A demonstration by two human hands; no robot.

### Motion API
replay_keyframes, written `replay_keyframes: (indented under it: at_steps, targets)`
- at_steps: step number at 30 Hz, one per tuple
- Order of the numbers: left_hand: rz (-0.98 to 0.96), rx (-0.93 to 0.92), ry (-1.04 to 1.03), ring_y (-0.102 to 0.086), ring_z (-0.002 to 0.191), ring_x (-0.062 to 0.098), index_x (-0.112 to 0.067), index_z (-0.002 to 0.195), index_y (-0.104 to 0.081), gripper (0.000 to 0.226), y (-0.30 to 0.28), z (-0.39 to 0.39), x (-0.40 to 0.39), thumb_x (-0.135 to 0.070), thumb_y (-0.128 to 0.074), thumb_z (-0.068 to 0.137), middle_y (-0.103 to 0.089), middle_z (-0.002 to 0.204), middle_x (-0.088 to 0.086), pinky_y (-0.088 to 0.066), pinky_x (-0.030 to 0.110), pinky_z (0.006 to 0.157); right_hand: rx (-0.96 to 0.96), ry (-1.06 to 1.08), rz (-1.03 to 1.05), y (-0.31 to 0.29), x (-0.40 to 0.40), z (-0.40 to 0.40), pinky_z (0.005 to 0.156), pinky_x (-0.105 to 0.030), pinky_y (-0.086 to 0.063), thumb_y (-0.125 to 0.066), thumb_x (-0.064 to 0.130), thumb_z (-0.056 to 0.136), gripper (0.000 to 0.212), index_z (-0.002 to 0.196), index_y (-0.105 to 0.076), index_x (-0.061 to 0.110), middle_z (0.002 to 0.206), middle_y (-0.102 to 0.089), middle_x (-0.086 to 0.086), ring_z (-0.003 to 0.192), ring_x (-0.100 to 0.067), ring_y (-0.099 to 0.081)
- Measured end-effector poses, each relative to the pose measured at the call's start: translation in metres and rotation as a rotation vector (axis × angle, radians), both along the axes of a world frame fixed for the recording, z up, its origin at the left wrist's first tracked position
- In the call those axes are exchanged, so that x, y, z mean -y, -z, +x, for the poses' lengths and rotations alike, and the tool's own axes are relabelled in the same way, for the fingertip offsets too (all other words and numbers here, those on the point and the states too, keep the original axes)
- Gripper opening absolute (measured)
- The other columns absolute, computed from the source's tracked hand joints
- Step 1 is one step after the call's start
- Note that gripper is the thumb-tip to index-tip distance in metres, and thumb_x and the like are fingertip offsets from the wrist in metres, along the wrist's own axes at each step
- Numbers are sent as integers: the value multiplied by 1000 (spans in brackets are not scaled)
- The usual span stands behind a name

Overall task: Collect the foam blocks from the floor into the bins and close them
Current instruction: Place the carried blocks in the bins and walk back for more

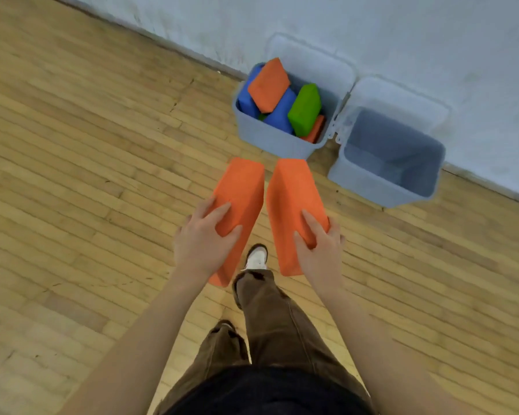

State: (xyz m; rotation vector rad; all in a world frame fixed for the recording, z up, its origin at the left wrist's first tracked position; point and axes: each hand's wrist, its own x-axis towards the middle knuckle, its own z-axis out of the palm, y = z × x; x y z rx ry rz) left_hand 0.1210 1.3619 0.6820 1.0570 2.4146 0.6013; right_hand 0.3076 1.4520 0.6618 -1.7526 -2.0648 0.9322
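two orange foam blocks up in the air, side by side — left hand (206, 235) wrapped round the left block (240, 202), right hand (318, 241) gripping the right block (294, 202). just past them on the wood floor (87, 175) sit two grey bins by the wall — the left bin (270, 139) full of blocks, the right bin (369, 187) bare inside.

You stand in a bare hall, gym or studio by the look. Narrow-strip wooden floor (72, 175) all round your hands (204, 238). Ahead of them, a scuffed pale painted wall (402, 31) meets the boards. Two grey plastic bins (270, 139) against it hold coloured foam blocks (268, 85).
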Motion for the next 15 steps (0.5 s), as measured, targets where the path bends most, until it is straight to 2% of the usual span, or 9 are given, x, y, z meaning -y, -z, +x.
replay_keyframes:
  at_steps: [5,8,15]
  targets:
    - [56,37,153,-47,122,17,-36,128,-55,50,5,-35,-121,-45,-65,80,-37,145,-15,-43,39,97,-20,169,3,14,-88,-30,101,-39,-29,-57,30,91,46,136,-48,34,149,-25,-15,128,-34,-24]
    - [43,-28,240,-50,120,18,-36,128,-55,51,0,-60,-187,-47,-64,79,-39,144,-13,-46,39,94,-34,239,-13,14,-143,-55,100,-41,-32,-57,31,91,47,136,-47,35,149,-25,-13,127,-33,-25]
    - [64,-109,289,-50,119,20,-36,132,-50,52,-16,-136,-312,-50,-60,82,-36,146,-12,-48,44,92,-37,176,43,-12,-270,-135,102,-43,-31,-57,34,90,48,137,-45,36,149,-24,-12,129,-34,-24]
